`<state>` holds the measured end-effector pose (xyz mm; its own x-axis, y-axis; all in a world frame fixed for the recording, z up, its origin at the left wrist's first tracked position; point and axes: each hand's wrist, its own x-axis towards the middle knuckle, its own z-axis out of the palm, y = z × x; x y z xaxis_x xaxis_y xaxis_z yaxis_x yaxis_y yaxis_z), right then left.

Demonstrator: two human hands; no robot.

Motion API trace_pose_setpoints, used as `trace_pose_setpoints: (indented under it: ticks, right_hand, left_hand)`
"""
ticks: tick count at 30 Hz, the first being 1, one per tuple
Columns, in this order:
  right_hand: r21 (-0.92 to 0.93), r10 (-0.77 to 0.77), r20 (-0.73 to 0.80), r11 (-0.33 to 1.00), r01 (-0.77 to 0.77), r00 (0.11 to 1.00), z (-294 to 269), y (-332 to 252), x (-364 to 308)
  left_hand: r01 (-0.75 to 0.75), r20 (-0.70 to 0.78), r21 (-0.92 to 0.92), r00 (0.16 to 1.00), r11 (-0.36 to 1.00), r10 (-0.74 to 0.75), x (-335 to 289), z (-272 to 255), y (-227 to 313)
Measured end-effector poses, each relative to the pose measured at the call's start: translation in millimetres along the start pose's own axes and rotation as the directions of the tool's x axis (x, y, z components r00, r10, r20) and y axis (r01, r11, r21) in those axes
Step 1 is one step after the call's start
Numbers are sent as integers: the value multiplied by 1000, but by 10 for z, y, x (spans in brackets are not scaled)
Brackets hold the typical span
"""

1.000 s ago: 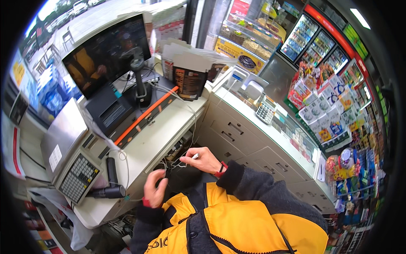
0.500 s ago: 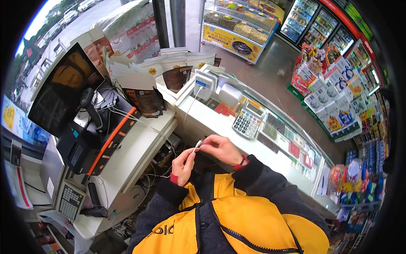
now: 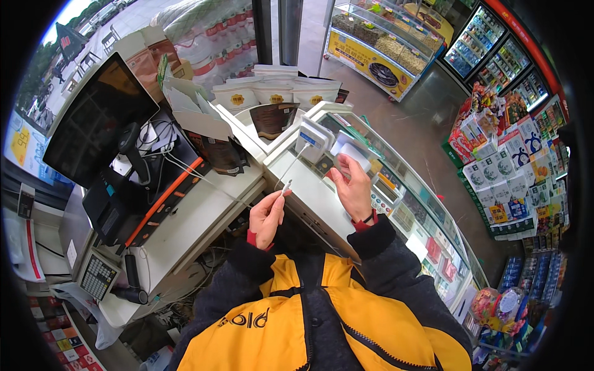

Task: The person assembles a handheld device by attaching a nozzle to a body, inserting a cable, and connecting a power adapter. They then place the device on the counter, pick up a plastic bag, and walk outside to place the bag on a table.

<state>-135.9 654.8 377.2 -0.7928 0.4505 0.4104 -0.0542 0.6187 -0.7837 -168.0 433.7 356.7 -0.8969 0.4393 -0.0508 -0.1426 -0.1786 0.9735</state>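
My left hand [image 3: 267, 216] pinches the end of a thin white cable [image 3: 286, 186], its small plug pointing up past the fingertips. My right hand [image 3: 354, 189] is raised over the glass counter, thumb and fingers apart, with nothing seen in it. Just beyond its fingertips is a white rounded device [image 3: 354, 150]; from this angle I cannot tell whether they touch. To its left stands a white box-shaped device [image 3: 314, 137] with a blue label and a white cord running down from it. A calculator [image 3: 385, 193] lies partly hidden behind my right hand.
On the left counter stand a dark monitor [image 3: 99, 117], a handheld scanner [image 3: 133, 154], a black-and-orange cash drawer [image 3: 164, 201] and a keypad [image 3: 99, 277]. Paper pouches [image 3: 272, 117] sit at the corner. Stacked boxes [image 3: 501, 167] and a glass-topped snack case [image 3: 377, 52] are beyond the counter.
My right hand has left the cable end and moved up and right toward the white rounded device. The left hand keeps the cable. The view has shifted slightly.
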Motion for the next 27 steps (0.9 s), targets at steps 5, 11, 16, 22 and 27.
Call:
trace_pose_setpoints:
  ticks: [5, 11, 16, 22, 27]
  right_hand:
    - [-51, 5, -8, 999, -5, 1000, 2, -107, 80]
    - [-185, -13, -260, 982, -36, 966, -328, -158, 51]
    - [-256, 19, -390, 958, -129, 921, -531, 113, -35]
    - [-323, 64, -340, 929, -180, 938, -608, 192, -84]
    - [-386, 78, -258, 905, -177, 963, -399, 319, -140]
  left_hand:
    - [45, 85, -20, 995, 999, -43, 376, -3, 66]
    - [-1, 153, -6, 988, 1000, 2, 626, -57, -5]
    - [53, 292, -17, 955, 998, -46, 704, -1, 37]
    - [47, 409, 36, 911, 998, -57, 739, 86, -86]
    - [97, 449, 70, 886, 993, -118, 726, 109, -67]
